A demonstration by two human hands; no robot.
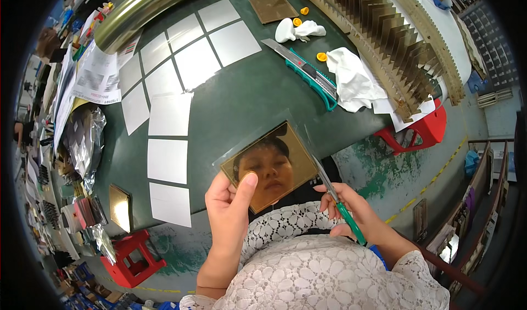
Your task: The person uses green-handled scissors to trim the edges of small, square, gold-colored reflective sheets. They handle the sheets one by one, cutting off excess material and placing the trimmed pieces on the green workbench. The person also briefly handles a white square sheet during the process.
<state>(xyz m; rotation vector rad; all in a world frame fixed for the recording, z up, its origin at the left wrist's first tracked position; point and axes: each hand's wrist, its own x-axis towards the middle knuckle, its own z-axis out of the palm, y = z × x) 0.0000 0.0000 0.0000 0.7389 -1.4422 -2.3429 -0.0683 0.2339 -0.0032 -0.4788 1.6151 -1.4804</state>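
- Head view, centre of the frame: your left hand (pixel 233 200) pinches the mirror plate (pixel 266 186); the thumb on its face could smudge it.
- Lower right of centre: your right hand (pixel 361 207), apart, holds a green-handled tool (pixel 350 222); a slip could scratch the plate's nearby edge.

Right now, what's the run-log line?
Left hand: holding mirrored plate | Right hand: holding green-handled scissors beside plate's right edge | Table: white sheets, teal utility knife
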